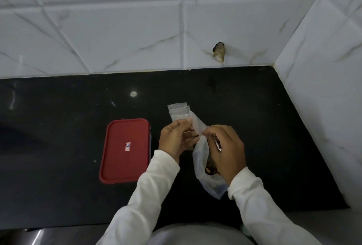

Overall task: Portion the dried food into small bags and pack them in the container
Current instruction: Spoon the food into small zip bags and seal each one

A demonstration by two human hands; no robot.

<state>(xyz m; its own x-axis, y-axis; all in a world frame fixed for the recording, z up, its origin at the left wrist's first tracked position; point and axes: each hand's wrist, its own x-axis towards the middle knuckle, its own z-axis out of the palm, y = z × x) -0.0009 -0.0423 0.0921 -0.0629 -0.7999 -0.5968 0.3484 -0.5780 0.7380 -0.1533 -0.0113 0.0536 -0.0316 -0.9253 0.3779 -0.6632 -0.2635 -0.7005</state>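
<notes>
Nearest, white sleeves (156, 186). The left hand (174, 139) fingers pinch small bags (179, 114); right hand (227, 150) fingers pinch big bag (197, 156) mouth, dried food (210, 167) below them. The container (125, 150) sits left of fingers, lid on. Nothing portioned yet, it seems.

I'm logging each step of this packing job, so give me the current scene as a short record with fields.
surface: black countertop
container: red-lidded container, lid on, left of both hands
left hand: pinches a stack of small zip bags, which look empty
right hand: pinches the larger clear bag near its top
dried food: dark pieces low inside the larger clear bag
progress: no filled small bag in view
</notes>
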